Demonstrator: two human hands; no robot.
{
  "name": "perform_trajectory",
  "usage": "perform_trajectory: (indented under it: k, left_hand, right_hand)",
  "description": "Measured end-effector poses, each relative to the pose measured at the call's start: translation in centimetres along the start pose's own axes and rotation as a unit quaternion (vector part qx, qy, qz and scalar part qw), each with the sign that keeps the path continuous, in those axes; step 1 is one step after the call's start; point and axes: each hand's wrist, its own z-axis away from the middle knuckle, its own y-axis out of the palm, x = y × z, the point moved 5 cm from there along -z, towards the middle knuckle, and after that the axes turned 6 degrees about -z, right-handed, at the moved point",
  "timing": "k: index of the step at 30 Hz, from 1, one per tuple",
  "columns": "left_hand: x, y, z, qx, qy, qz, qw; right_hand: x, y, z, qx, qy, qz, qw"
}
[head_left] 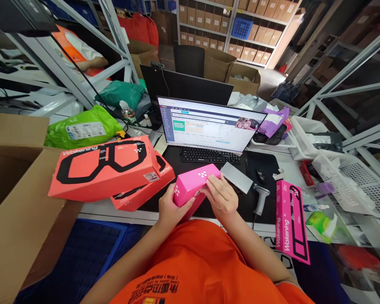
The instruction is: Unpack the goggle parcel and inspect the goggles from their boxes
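A pink box [194, 182] with white dot marks is held in front of my body, over the near edge of the desk mat. My left hand [171, 207] grips its left end, thumb along the lower edge. The fingers of my right hand [221, 195] lie against its right side, bent over the edge, and the palm side is hidden. Just right of that hand are a flat silver-white box [237, 177] and a grey barcode scanner [261, 199]. Two orange-red boxes, the upper one [104, 166] printed with a black goggle shape, are stacked crookedly to the left.
A monitor [209, 124] and black keyboard [209, 155] stand ahead, with a mouse [260, 175] to the right. Another pink box [291, 221] overhangs the desk's front edge. An open carton [15, 202] fills the left side; white baskets [351, 181] line the right. A person's arm [90, 63] shows behind the frame.
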Motion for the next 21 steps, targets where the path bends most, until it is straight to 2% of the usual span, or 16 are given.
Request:
perform_trajectory:
  k: [7, 14, 21]
  left_hand:
    - [0.1, -0.2, -0.1, 0.004, -0.003, 0.013, 1.0]
    - [0.1, -0.3, -0.5, 0.001, 0.035, 0.013, 0.999]
    - [0.0, 0.3, -1.0, 0.045, 0.031, 0.037, 0.998]
  right_hand:
    - [0.4, -0.2, 0.0, -0.004, -0.013, 0.017, 1.0]
    - [1.4, -0.7, 0.3, 0.013, 0.001, 0.067, 0.998]
    - [1.1, -1.2, 0.9, -0.038, -0.021, 0.066, 0.997]
